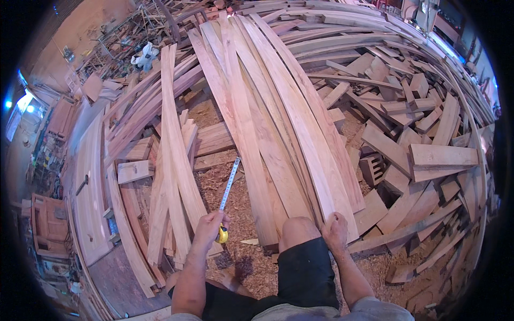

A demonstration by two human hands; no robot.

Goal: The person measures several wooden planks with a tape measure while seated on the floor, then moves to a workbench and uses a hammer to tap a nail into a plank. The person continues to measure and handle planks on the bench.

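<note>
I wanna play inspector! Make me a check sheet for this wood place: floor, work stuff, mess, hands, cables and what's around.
Surface: floor strewn with wood chips.
Job's things: yellow tape measure with its blade drawn out; long planks lying lengthwise ahead.
Clutter: jumbled offcuts heaped on the right.
Left hand: holds the tape measure.
Right hand: on the near end of a pale plank; grip unclear.
Cables: nothing seen for certain; the picture's rim is dim.
Surroundings: white bag among scrap, upper left.

Left hand [210,229], bare: closed in a grip. Right hand [335,231], bare: curled, just beside the knee [297,230]. Forearms [190,281], two: stretched forward.
</note>
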